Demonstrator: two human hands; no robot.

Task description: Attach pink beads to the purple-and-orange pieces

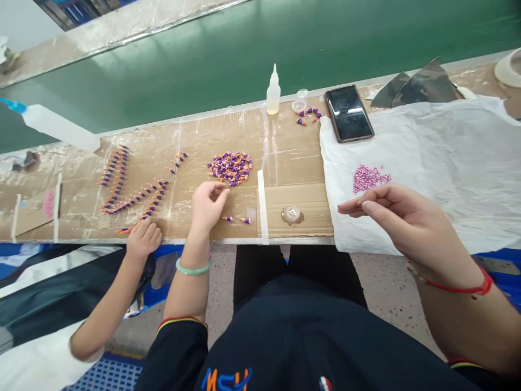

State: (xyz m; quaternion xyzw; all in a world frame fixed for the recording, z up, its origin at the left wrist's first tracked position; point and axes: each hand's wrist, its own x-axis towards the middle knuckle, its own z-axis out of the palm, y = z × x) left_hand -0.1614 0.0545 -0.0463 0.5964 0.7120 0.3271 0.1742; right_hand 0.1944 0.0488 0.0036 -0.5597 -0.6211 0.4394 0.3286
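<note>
My left hand (208, 205) hovers just below a pile of small purple-and-orange pieces (231, 167). Its thumb and index fingertips are pinched together, and what they hold, if anything, is too small to make out. Two more such pieces (246, 220) lie to the right of that hand. Over the edge of a white cloth, my right hand (396, 217) has its thumb close against its fingers; anything between them is hidden. Tiny pink pieces (368, 178) are heaped beyond it. Between my hands a round clear blob (291, 214) sits on a cardboard piece (313, 198).
A dropper bottle (273, 92), a small clear cap (300, 100) and a phone (349, 114) stand or lie along the back. At left, a co-worker's hand (143, 238) touches the table by rows of purple-and-orange pieces (116, 176). A larger white bottle (61, 127) leans there.
</note>
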